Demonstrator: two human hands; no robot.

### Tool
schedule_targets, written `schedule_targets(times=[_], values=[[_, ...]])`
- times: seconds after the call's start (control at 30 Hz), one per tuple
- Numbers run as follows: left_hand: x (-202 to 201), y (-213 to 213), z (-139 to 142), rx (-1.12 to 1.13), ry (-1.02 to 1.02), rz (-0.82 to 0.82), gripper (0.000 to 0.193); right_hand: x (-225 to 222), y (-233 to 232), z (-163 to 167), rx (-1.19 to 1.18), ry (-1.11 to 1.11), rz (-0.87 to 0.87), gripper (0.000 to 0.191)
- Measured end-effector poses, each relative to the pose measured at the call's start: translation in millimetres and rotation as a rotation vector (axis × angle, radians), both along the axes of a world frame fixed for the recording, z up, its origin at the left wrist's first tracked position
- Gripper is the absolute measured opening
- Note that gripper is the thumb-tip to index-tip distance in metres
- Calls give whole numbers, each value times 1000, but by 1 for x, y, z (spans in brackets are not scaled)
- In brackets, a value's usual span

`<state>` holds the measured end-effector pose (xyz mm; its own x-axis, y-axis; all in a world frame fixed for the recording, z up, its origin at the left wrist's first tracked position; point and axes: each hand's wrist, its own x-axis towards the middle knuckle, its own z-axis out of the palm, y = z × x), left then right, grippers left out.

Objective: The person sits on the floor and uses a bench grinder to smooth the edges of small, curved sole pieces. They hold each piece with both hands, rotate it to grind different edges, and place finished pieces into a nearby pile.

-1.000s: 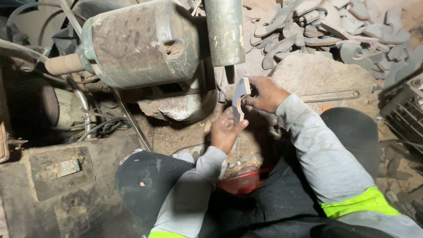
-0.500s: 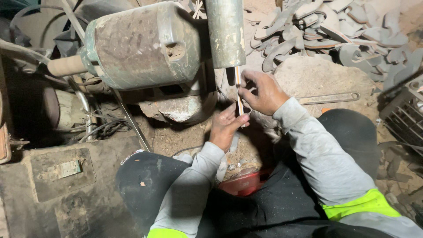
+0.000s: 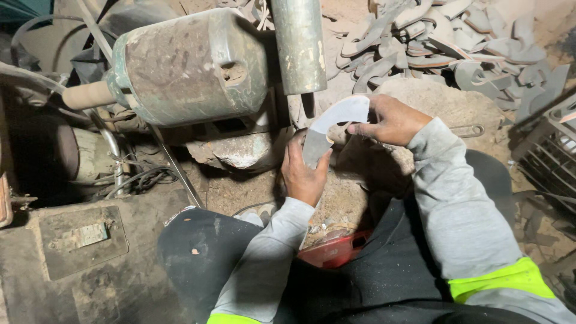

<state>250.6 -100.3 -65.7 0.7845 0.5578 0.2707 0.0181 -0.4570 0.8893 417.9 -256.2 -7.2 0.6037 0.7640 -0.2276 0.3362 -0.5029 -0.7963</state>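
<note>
Both my hands hold one curved, sickle-shaped metal blade point(image 3: 333, 122), flat side up. My left hand point(image 3: 304, 174) grips its lower, darker end from below. My right hand point(image 3: 387, 120) pinches the upper end by the fingertips. The blade sits just under a dusty cylindrical guard point(image 3: 298, 45) of a bench grinder. The grinder's big greenish motor housing point(image 3: 189, 66) lies to the left of the blade. I wear grey sleeves with yellow-green bands.
A heap of similar curved blades point(image 3: 444, 42) lies at the upper right. A red object point(image 3: 333, 251) sits between my knees. A dark crate point(image 3: 549, 156) stands at the right edge. Cables point(image 3: 141, 180) and a metal plate point(image 3: 81, 237) lie at the left.
The blade has turned from edge-on and upright to flat side up. My right hand has shifted to its upper end; my left hand stays low.
</note>
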Motion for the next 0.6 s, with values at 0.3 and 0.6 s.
schedule_targets(times=[0.3, 0.6], values=[[24, 17, -15, -877, -128, -433, 54, -26, 31, -2, 535, -61, -172, 48], [21, 31, 7, -944, -188, -536, 54, -32, 43, 8, 480, -197, -232, 32]])
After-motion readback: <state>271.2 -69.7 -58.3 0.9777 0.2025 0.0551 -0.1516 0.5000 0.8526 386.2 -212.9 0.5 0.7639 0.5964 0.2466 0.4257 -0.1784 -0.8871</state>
